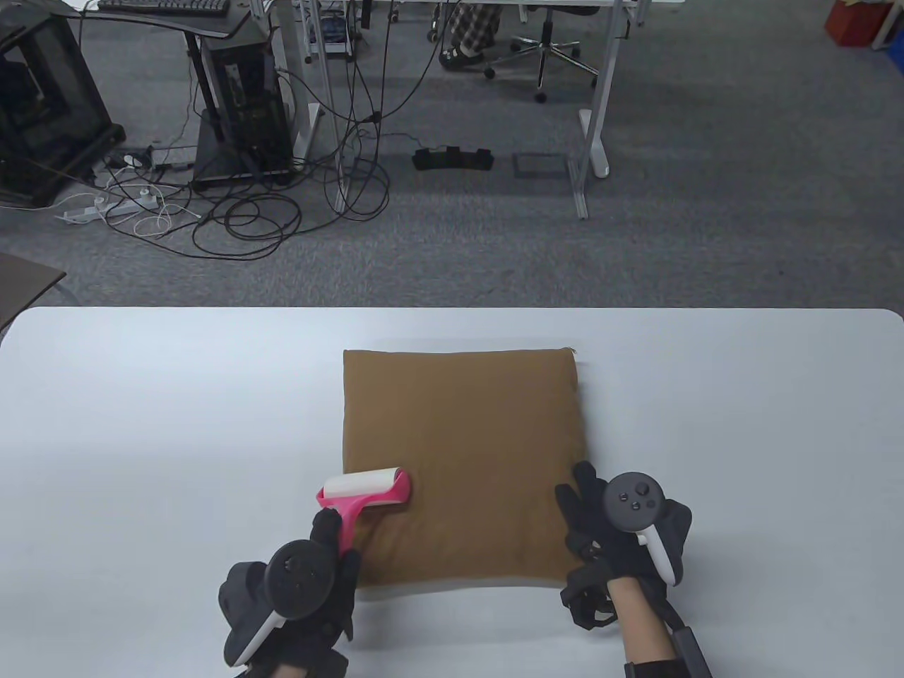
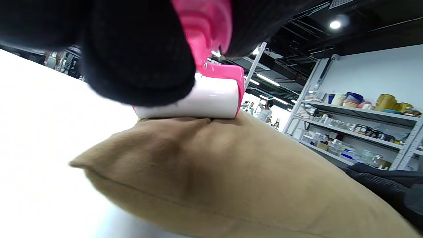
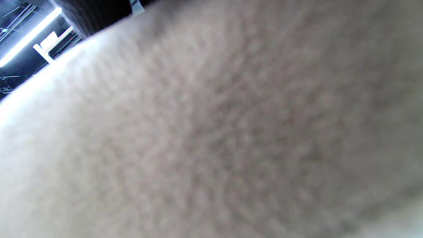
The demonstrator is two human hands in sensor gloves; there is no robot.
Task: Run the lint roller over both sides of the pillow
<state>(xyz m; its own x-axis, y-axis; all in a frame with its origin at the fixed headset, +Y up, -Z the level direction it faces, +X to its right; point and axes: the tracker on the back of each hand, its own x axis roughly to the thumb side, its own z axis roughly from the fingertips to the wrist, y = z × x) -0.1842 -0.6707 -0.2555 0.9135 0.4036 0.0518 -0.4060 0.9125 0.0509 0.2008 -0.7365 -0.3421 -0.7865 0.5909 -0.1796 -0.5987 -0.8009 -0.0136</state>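
A brown square pillow (image 1: pixel 459 452) lies flat on the white table (image 1: pixel 141 424). My left hand (image 1: pixel 311 572) grips the pink handle of a lint roller (image 1: pixel 367 491), whose white roll rests on the pillow's near left part. In the left wrist view the roll (image 2: pixel 198 102) sits on the pillow (image 2: pixel 231 172) by its corner. My right hand (image 1: pixel 607 530) rests flat on the pillow's near right corner, fingers spread. The right wrist view is filled by blurred pillow fabric (image 3: pixel 231 132).
The table's far edge (image 1: pixel 452 308) runs across the middle of the view, with grey carpet, desks, cables and an office chair beyond. Bare white table lies to the left and right of the pillow.
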